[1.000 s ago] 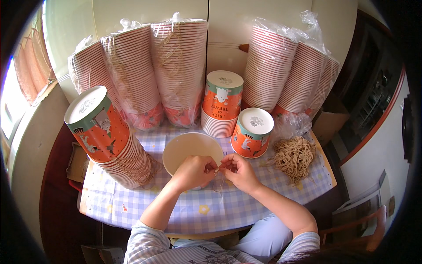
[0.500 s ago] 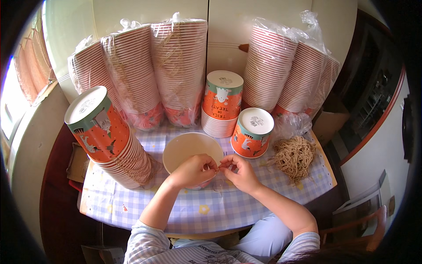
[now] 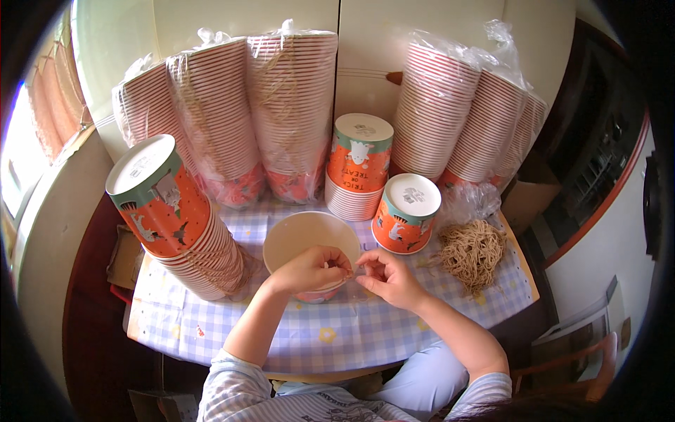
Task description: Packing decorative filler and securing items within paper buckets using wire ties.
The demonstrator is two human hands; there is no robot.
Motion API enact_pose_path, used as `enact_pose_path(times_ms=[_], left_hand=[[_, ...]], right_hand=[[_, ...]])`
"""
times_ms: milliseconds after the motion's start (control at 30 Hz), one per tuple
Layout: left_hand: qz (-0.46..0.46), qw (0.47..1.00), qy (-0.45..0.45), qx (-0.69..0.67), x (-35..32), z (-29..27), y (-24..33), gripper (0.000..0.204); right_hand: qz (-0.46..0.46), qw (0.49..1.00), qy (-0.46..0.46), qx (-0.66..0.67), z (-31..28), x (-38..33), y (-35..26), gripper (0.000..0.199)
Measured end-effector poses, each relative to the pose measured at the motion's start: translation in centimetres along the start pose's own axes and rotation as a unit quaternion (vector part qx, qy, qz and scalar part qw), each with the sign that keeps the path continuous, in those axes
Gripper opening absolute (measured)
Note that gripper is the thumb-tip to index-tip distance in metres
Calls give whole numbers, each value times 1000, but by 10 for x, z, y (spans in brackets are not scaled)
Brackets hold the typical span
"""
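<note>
An open paper bucket point(image 3: 299, 232) stands upright before me, its cream inside facing up. My left hand point(image 3: 316, 270) reaches across its near right rim, thumb and fingers pinched on what looks like a thin tan cord point(image 3: 349, 276), mostly hidden by the fingers. Just right of it is my right hand point(image 3: 388, 279), its fingers curled and the thumb tip apart from the forefinger; no held thing shows in it. An upside-down orange and green paper bucket point(image 3: 404, 219) stands beyond the right hand. A loose heap of tan cords point(image 3: 472, 254) lies farther right.
A leaning stack of nested buckets point(image 3: 165, 204), with cords draped on it, stands at the left. Behind are a shorter stack point(image 3: 358, 158) and several tall bagged stacks point(image 3: 292, 105). Crumpled clear plastic point(image 3: 471, 200) sits by the cords. A checked cloth point(image 3: 260, 337) covers the table.
My right hand has drawn slightly right, away from the left, and its thumb and forefinger have parted. The left hand stays pinched at the bucket's rim. The whole view has shifted a little.
</note>
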State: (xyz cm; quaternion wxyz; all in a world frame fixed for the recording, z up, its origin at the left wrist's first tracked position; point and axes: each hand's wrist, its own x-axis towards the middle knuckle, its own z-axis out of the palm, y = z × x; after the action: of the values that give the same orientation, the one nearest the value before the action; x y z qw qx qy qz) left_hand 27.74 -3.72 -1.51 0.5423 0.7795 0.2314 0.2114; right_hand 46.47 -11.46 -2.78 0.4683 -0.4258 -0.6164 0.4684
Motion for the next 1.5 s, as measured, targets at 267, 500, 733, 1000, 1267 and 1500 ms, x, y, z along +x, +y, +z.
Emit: enact_pose_path(times_ms=[267,500,733,1000,1267,1500], left_hand=[[-16,1000,-24,-12,2,-1,-5,14],[-26,998,-40,-47,2,1,-1,15],[-15,998,-30,-55,1,2,0,15],[-28,992,5,125,-1,5,16,13],[26,995,30,96,-1,7,8,8],[-5,999,13,-48,0,7,1,8]], right_hand=[[-239,917,40,-318,2,3,-4,32],[-321,859,57,-394,0,2,1,23],[-329,854,83,-394,1,3,2,16],[-276,890,110,-346,2,5,5,11],[-205,925,101,-302,2,5,2,8],[-95,969,87,-209,4,3,11,7]])
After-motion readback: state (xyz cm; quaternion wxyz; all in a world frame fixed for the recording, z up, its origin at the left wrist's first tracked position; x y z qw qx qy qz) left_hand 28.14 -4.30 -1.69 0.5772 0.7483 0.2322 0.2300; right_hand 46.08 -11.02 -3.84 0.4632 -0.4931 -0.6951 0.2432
